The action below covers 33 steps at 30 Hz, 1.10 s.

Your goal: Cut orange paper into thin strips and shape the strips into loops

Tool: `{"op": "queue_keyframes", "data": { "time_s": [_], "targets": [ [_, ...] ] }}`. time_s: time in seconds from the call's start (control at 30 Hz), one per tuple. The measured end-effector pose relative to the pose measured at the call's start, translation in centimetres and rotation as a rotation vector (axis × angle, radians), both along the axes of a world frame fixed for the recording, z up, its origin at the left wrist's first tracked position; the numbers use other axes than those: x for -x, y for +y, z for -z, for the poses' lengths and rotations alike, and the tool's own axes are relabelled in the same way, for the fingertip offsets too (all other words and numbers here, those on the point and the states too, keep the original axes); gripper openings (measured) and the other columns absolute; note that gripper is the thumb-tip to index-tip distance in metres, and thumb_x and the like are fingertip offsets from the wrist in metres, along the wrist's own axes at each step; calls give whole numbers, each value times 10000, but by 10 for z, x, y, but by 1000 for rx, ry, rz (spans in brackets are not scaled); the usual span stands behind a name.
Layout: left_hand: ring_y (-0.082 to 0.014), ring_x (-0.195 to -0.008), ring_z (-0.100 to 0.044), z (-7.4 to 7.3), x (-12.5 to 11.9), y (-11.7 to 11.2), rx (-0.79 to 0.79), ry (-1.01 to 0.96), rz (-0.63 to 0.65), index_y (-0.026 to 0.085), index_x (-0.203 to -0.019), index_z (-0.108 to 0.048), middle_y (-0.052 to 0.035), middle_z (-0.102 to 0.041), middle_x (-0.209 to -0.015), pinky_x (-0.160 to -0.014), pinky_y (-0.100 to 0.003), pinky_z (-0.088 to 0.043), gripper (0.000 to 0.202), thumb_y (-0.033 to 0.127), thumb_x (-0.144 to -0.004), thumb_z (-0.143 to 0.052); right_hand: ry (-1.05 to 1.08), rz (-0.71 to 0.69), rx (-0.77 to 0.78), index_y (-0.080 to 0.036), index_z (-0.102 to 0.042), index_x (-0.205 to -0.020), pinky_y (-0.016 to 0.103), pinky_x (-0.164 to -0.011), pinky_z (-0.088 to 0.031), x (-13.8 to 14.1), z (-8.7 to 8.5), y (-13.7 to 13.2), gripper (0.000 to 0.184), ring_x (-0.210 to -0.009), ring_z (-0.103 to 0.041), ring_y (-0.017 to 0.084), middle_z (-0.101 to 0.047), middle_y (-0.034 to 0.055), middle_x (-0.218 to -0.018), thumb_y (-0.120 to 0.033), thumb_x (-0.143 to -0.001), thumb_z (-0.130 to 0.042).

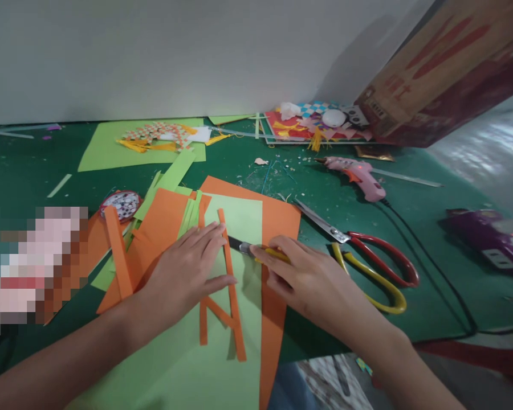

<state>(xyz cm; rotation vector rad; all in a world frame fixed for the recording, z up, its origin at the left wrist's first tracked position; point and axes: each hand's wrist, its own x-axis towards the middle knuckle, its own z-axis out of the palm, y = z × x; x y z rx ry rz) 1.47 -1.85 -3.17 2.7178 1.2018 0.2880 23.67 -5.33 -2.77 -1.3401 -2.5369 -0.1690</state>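
Observation:
My left hand [194, 259] lies over the light green paper [243, 376], fingers stretched out and thumb apart. Its fingertips press against a narrow orange paper strip [235, 307]. In my right hand [301, 270] is a yellow utility knife [276, 254], its dark blade pointing left towards the strip just beside my left fingers. More orange strips [203, 324] lie under and below my left hand. Beneath the green paper is an orange sheet [282, 213], showing along the right and top edges.
Large scissors [340, 230] with red and yellow handles lie right of the papers. A pink glue gun [361, 173] rests behind them, its cord trailing right. A purple device [487, 236], a red-rimmed round container [122, 205], paper scraps and a leaning cardboard bag [444, 74] are around.

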Motion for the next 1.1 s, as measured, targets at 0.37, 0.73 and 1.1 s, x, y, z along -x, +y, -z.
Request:
{"op": "queue_keyframes", "data": {
  "time_s": [0.37,0.73,1.1],
  "targets": [
    [-300,-1259,-480,0,-1,0,-40,24,18,80,-1175,-542,-192,-526,-1342,-1032,-452,-423,589,562,-840,-496,8,0,-19,-134,-666,-1097,268,-562,-484,0,2,4,361,-648,-590,159,-613,86,-845,-97,-795,-471],
    [-271,-1245,-500,4,0,0,-147,59,51,108,-1145,-539,-165,-544,-1333,-1020,-414,-432,570,590,-876,-395,25,-10,-17,-136,-667,-1101,257,-557,-478,2,2,15,363,-638,-579,150,-604,79,-832,-100,-809,-453],
    [-270,-1217,-525,7,1,-3,-277,55,76,123,-1120,-581,-151,-595,-1277,-1059,-456,-350,644,633,-884,-265,3,-26,-41,-141,-663,-1107,259,-545,-484,2,1,10,353,-651,-604,164,-618,83,-834,-116,-801,-488]
  ]
}}
